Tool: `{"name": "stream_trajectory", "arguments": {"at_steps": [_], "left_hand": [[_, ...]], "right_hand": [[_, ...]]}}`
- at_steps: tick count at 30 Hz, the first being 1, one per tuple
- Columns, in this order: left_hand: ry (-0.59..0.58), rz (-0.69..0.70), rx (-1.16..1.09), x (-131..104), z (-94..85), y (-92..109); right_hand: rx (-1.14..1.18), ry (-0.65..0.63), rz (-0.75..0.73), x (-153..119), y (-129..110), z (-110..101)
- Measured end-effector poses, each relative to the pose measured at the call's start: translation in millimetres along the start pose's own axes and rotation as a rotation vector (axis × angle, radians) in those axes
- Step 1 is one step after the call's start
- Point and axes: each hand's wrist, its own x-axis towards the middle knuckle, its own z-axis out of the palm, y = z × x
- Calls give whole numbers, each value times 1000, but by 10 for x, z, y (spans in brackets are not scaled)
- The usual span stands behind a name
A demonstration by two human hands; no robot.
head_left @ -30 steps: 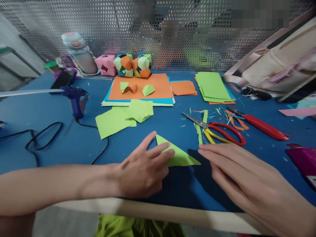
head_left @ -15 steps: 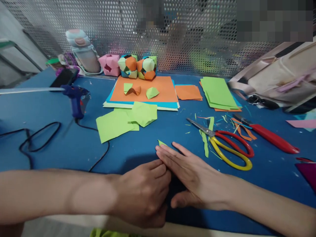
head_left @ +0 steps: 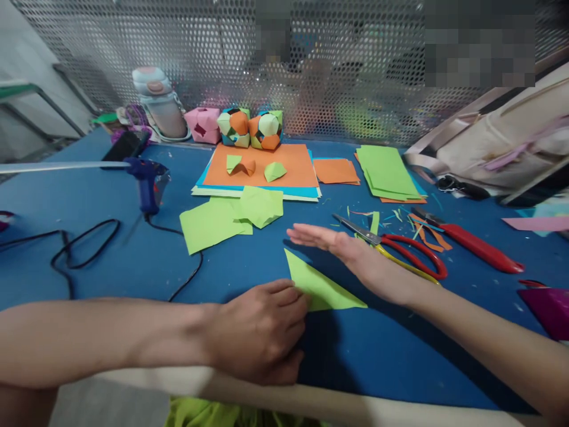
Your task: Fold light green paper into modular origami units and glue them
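Observation:
A lime-green sheet of paper (head_left: 324, 284), folded into a triangle, lies on the blue table in front of me. My left hand (head_left: 262, 332) rests on its left end with the fingers curled, holding the paper down; the fingertips are hidden. Just beyond the paper, my right hand (head_left: 347, 252) is raised off the table, flat and with its fingers stretched out. It holds nothing. Scissors (head_left: 377, 238) with red and yellow handles lie beside the right hand, partly covered by it.
Loose green paper (head_left: 213, 222) and stacked coloured sheets (head_left: 284, 166) lie ahead, with folded paper cubes (head_left: 267, 129) behind. A glue gun (head_left: 149, 184) with its black cord (head_left: 84, 231) is on the left. Red-handled pliers (head_left: 482, 246), paper scraps and a green stack (head_left: 386, 172) occupy the right.
My right hand has lifted off the folded paper and moved away and to the right, uncovering the green triangle. My left hand stays on the paper. The view has shifted slightly.

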Motion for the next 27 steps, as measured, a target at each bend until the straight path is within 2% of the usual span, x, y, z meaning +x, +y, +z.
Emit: {"name": "stream_trajectory", "arguments": {"at_steps": [3, 6, 8, 11, 14, 21, 24, 27], "left_hand": [[5, 24, -48, 5, -5, -30], [12, 27, -67, 22, 3, -46], [20, 18, -66, 31, 10, -44], [33, -10, -57, 32, 19, -31], [31, -15, -58, 28, 20, -23], [31, 3, -70, 27, 6, -43], [50, 27, -75, 21, 12, -59], [123, 7, -59, 7, 15, -66]], "right_hand": [[-235, 81, 30, -105, -18, 24], [-518, 8, -128, -209, 17, 150], [-612, -65, -196, -265, 62, 233], [-683, -120, -195, -371, 133, 285], [-777, -112, -184, -556, 204, 257], [-1025, 51, -192, -1007, 303, 222], [-1045, 135, -159, -1008, 232, 206], [-1016, 216, -161, -912, 127, 174]]}}
